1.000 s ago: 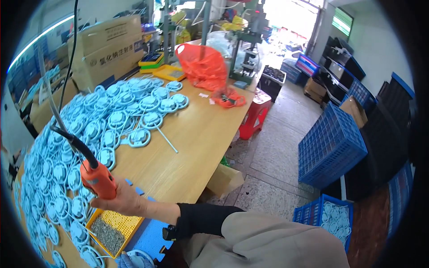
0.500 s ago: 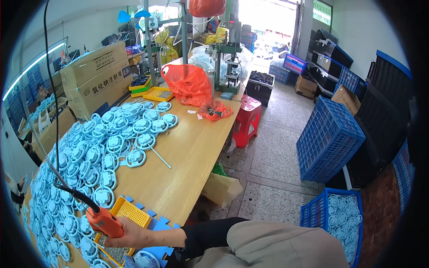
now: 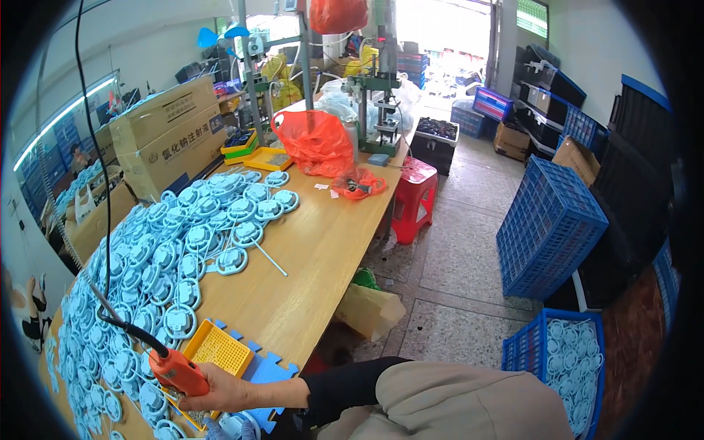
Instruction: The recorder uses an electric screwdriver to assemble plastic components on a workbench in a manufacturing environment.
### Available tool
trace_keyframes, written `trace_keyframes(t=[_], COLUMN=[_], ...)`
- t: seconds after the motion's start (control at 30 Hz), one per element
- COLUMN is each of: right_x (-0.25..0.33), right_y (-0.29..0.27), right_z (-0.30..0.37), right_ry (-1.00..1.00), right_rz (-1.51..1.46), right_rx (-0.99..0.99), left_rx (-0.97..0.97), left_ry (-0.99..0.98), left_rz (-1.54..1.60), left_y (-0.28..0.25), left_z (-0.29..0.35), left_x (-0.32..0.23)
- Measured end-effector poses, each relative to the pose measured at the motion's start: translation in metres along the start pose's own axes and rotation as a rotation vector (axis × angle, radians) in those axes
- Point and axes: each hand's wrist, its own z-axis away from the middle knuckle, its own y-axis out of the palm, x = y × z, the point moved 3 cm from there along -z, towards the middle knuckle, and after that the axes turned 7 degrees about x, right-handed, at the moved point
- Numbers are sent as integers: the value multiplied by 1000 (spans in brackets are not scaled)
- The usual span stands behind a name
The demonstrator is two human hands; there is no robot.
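Down it's come since earlier, that orange tool (image 3: pixel 178 372), clasped by right fingers (image 3: pixel 215 380); just below, gloved left fingers (image 3: pixel 213 428) touch a light-blue disc (image 3: pixel 232 423), grip unclear.

The person wears a black sleeve (image 3: pixel 348 385), taupe garment (image 3: pixel 469 403) and bluish glove (image 3: pixel 213 429).

Brightness good | strong daylight enters by wide rectangular doorway (image 3: pixel 441 26), overexposed to white | long white tube lamp (image 3: pixel 66 119) glows at left | dark shadow under yellow-brown wooden table (image 3: pixel 308 253) | fisheye bends edges, rim black
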Motion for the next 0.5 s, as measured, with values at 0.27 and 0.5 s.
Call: trace_keyframes(t=[0.27,0.5], right_x=[-24,-56], right_y=[-11,1], right_z=[1,-10], right_ry=[194,18], right_rz=[-111,-106], right_rx=[-86,49], left_rx=[-146,-117], left_ry=[87,-79], left_rz=[158,339], left_y=[27,28], left_z=[-5,-5], left_x=[41,55])
